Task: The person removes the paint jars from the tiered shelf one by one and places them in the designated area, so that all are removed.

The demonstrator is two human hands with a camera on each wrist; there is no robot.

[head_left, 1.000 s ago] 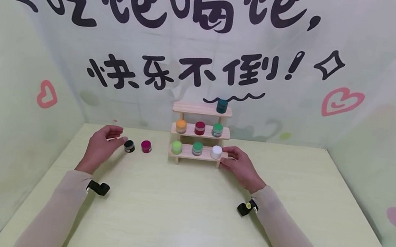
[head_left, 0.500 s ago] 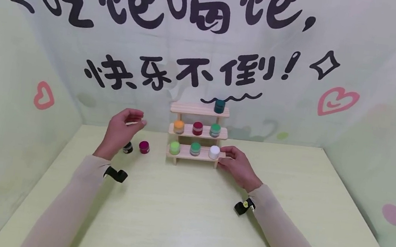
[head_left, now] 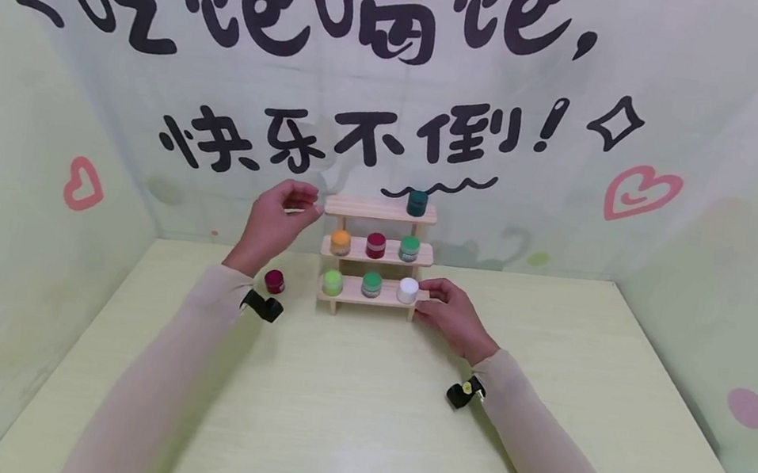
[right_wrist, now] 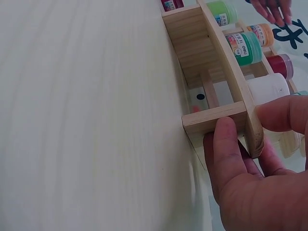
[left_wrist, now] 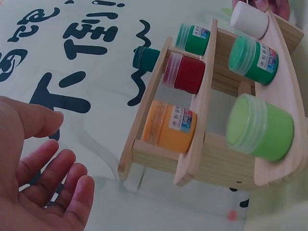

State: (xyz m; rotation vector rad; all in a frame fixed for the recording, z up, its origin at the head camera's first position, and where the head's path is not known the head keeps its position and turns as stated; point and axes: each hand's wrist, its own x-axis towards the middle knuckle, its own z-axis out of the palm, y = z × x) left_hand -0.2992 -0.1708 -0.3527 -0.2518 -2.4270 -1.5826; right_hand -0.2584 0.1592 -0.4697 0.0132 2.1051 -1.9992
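Note:
A three-tier wooden display stand (head_left: pixel 364 207) stands at the back of the table, bearing several paint jars. My left hand (head_left: pixel 276 219) is raised beside the left end of its top tier, apart from it. Nothing lies within its loosely bent fingers (left_wrist: pixel 79 202). At the bottom tier's right end, my right hand (right_wrist: pixel 260 168) grips the stand, thumb on the board and fingers around the leg. Closest to that hand sits the white jar (head_left: pixel 408 291). A dark teal jar (head_left: pixel 417 203) occupies the top tier's right end.
Orange (head_left: pixel 340 243), red (head_left: pixel 375 246) and green (head_left: pixel 409 248) jars line the middle tier. Light green (head_left: pixel 332 282) and green (head_left: pixel 371 285) jars share the bottom tier with the white one. A dark red jar (head_left: pixel 275 281) stands on the table, left of the stand.
My left hand has left the black jar on the table and moved up and right to the stand's top tier. The left forearm now hides that jar. My right hand keeps its hold.

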